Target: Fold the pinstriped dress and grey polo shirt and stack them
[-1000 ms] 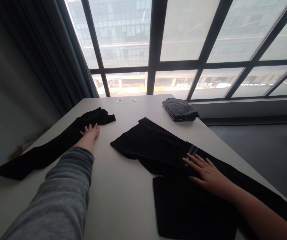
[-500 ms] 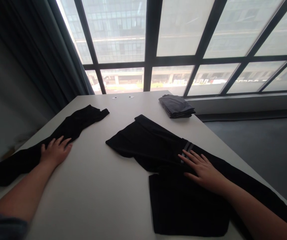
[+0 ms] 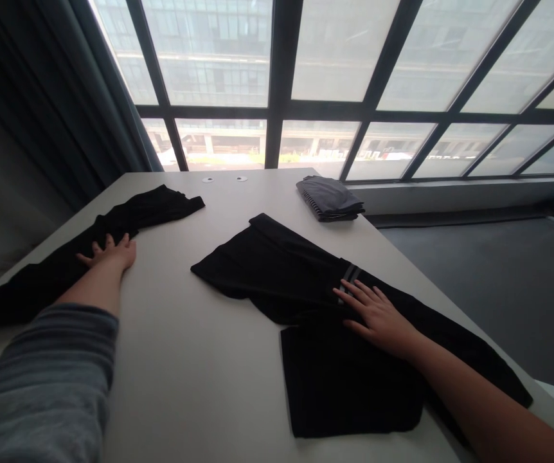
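A long black garment (image 3: 142, 212) lies along the left side of the white table (image 3: 200, 347). My left hand (image 3: 112, 253) rests flat on its edge, fingers spread, holding nothing. A larger black garment (image 3: 277, 270) with two grey stripes is spread across the middle and right of the table, one part folded toward me. My right hand (image 3: 378, 315) lies flat on it just beside the stripes, fingers stretched out.
A folded dark grey garment (image 3: 330, 198) sits at the table's far right corner. Two small white round caps (image 3: 223, 179) are set in the far edge. Tall windows and a dark curtain (image 3: 40, 96) stand behind; grey floor lies to the right.
My left hand slid along the long garment, first back toward me, then a little forward again. My right hand stayed flat on the striped garment. The view drifted left.
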`<action>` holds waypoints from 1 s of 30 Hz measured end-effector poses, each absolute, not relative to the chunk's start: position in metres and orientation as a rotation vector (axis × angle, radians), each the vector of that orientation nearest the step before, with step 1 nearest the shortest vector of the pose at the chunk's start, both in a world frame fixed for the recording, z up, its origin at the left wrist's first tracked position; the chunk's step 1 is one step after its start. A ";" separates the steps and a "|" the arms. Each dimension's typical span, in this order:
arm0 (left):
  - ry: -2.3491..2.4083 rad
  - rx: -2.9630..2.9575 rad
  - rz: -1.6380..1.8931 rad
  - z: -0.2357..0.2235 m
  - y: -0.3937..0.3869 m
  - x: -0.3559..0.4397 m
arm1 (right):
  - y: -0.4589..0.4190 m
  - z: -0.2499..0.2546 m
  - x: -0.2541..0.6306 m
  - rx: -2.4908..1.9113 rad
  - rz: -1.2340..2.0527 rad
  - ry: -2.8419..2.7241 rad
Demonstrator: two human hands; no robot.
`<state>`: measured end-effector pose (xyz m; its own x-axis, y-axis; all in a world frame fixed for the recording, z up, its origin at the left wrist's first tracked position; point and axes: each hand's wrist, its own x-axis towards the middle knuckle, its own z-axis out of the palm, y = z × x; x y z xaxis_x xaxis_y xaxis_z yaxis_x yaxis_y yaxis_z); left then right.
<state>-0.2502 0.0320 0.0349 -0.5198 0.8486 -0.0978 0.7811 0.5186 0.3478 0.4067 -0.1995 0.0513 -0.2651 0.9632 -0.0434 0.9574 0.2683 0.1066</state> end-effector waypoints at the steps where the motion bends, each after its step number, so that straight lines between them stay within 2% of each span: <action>1: 2.525 1.321 0.435 0.035 0.035 -0.246 | -0.200 0.052 0.406 1.845 0.096 2.420; 7: 2.498 1.415 0.648 0.025 0.013 -0.204 | -0.201 0.054 0.391 1.925 0.109 2.371; 11: 2.347 1.879 0.857 0.026 -0.058 -0.138 | -0.198 0.052 0.359 2.043 0.134 2.323; 13: 1.961 2.256 0.937 0.029 -0.114 -0.090 | -0.192 0.051 0.332 2.116 0.099 2.276; 15: 1.418 2.554 0.790 0.032 -0.173 -0.037 | -0.181 0.053 0.303 2.173 0.015 2.246; 17: 1.166 2.668 0.651 0.031 -0.222 0.009 | -0.169 0.060 0.279 2.208 -0.134 2.250; 20: 1.265 2.661 0.610 0.027 -0.256 0.047 | -0.161 0.079 0.273 2.141 -0.430 2.419; 22: 1.440 2.593 0.611 0.027 -0.252 0.044 | -0.168 0.092 0.291 1.895 -0.579 2.709; 25: 1.669 2.491 0.621 0.033 -0.229 0.006 | -0.192 0.108 0.332 1.493 -0.710 2.986; 30: 2.219 2.231 0.506 0.045 -0.207 -0.073 | -0.235 0.115 0.354 1.225 -0.775 2.968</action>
<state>-0.0731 -0.2065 0.0448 -0.0195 0.9671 0.2537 0.9815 -0.0298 0.1890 0.3539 -0.2352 0.1146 -0.7136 0.7000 -0.0279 0.6244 0.6174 -0.4785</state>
